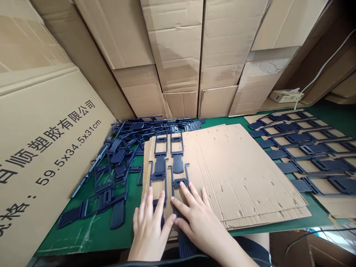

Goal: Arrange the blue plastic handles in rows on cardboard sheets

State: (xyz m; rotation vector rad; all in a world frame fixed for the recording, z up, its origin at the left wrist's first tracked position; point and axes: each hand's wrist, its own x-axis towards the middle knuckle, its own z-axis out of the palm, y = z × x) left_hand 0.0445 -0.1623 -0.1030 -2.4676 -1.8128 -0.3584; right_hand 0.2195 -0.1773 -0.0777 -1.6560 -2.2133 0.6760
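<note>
Two columns of dark blue plastic parts lie side by side on a stack of cardboard sheets [222, 167]. My left hand [150, 226] rests with its fingers apart over the lower end of the left blue part [158, 170]. Spread across the lower section of the right blue part [178, 163] is my right hand [194, 211], its fingertips touching the frame. Both thumbs nearly meet between the columns. Below the hands, a ribbed blue piece [185, 244] extends past the sheets' front edge, partly hidden by my right hand.
A tangled pile of blue parts [119, 155] lies on the green table [111, 237] at the left. More blue parts [303, 139] are lined up on cardboard at the right. Cardboard boxes [178, 48] stand behind, and a large printed box [47, 148] leans at the left.
</note>
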